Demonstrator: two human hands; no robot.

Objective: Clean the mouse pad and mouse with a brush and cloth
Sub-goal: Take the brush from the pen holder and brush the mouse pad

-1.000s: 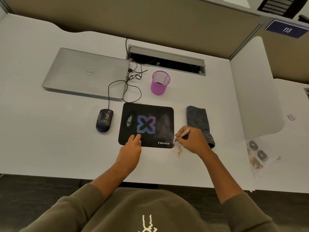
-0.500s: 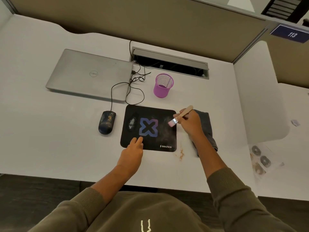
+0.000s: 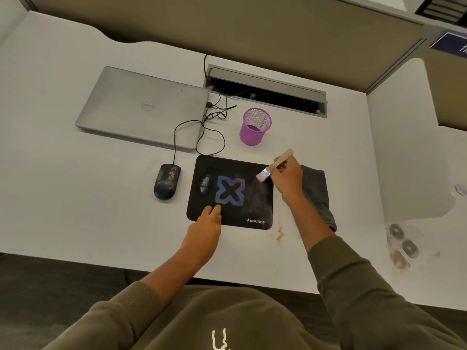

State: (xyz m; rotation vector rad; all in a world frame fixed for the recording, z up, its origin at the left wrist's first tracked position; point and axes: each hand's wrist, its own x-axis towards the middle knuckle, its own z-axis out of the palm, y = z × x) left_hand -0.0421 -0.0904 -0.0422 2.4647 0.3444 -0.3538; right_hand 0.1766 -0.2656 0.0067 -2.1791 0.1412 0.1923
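Two hands over mouse pad (image 3: 255, 198), left hand (image 3: 206, 229) flat, fingers pressing it, right hand (image 3: 288, 176) gripping brush (image 3: 274, 165)

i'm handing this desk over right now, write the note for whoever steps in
Right hand grips the brush, bristles at the far right corner of the mouse pad.
Left hand presses straight fingers on the pad's near edge, holding it flat.
Mouse sits left of the pad, speckled with dirt. Cloth lies folded right of the pad, partly under the right arm.
Done: nothing finished; a dust patch remains at the pad's left, a haze at its right.
Left: finish brushing, wipe the pad, clean the mouse.
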